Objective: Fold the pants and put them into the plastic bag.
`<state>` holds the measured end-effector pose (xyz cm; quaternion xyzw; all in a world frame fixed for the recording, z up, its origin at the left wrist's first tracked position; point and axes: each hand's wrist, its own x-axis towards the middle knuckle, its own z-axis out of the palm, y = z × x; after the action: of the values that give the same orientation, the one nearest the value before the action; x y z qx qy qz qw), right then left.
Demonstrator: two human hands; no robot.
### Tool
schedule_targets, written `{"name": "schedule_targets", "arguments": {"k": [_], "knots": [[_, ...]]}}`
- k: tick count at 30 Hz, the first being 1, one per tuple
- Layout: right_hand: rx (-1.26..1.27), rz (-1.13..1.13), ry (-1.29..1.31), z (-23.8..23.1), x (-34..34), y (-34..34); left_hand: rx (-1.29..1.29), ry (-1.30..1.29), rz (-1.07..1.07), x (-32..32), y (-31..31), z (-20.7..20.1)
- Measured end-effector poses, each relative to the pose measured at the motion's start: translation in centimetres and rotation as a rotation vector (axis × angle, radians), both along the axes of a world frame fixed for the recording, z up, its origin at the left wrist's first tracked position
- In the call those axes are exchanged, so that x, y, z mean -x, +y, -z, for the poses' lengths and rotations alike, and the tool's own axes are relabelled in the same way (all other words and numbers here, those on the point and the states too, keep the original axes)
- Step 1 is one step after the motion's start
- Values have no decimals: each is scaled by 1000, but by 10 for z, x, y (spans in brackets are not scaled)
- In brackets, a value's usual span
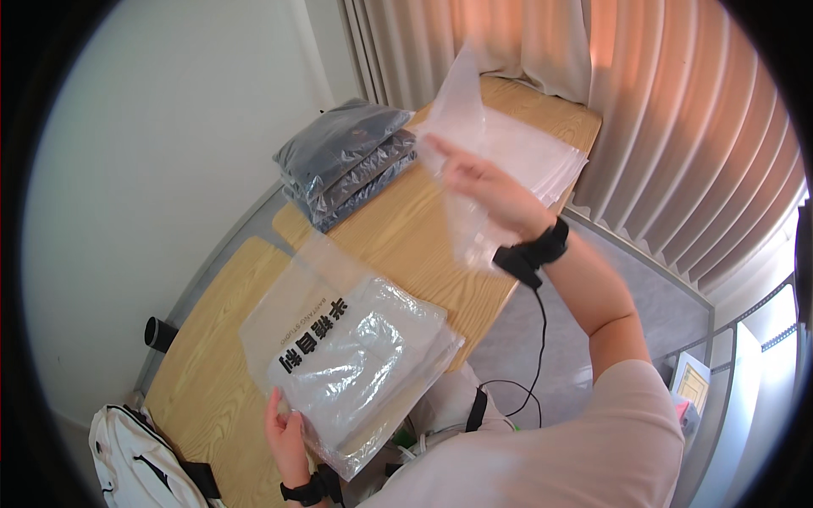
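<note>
A clear plastic bag point(373, 339) with dark printing lies near me on the table, with a folded white item inside it. My left hand point(288, 436) is at its near left edge, index finger and thumb apart. My right hand point(491, 186), blurred by motion, is over the far part of the table. It grips a frosted plastic bag point(461, 216), which hangs below the hand and rises in a peak beyond it. Under and behind it lies a stack of similar flat bags point(533, 152). My right fingertips are smeared.
Several dark folded garments in clear bags point(343, 161) are piled at the table's far left edge. A white backpack point(140, 457) is at the lower left, and a black cylinder point(159, 334) stands beyond the wooden table point(199, 364). A black cable point(542, 339) hangs from my right wristband.
</note>
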<state>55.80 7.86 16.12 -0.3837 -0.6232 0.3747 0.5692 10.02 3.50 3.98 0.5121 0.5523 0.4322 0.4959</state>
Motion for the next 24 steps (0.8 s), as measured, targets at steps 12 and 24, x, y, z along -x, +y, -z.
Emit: {"name": "schedule_targets", "arguments": {"k": [12, 24], "knots": [[51, -997, -510, 51, 238, -11, -20, -148, -64, -2, 1, -2], [-4, -905, -560, 41, 256, -55, -38, 23, 136, 11, 3, 14]]}}
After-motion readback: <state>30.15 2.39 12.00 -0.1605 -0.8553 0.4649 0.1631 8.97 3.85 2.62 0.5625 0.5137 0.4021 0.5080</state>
